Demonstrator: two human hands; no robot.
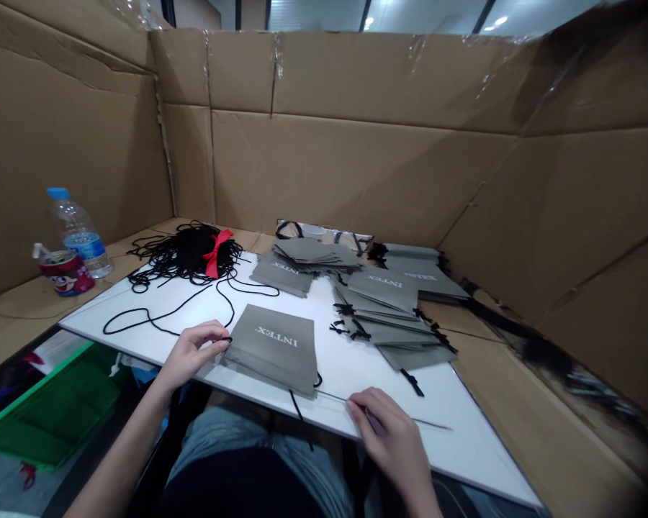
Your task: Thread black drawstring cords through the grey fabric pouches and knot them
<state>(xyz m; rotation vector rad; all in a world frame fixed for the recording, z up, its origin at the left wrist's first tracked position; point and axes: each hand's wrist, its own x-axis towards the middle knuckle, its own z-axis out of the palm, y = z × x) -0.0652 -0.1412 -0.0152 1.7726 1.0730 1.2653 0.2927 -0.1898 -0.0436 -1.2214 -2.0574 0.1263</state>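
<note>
A grey pouch printed INTEX [275, 351] lies flat at the near edge of the white board, upside down to me. At its left side my left hand [199, 351] is closed, thumb and forefinger pinching a black cord [227, 339]. My right hand [386, 432] pinches a thin, needle-like rod [432, 424], which runs from near the pouch's lower right corner out past my fingers. A loop of black cord shows at that corner, and another cord end [297, 405] hangs over the board's edge. Whether the rod passes inside the pouch is hidden.
Behind lie a bundle of black cords [191, 252] with a red ribbon [216, 253], a stack of grey pouches [316, 253] and corded pouches [405, 331] at right. A water bottle [83, 234] and red can [68, 275] stand left. Cardboard walls [356, 79] surround the white board [480, 439].
</note>
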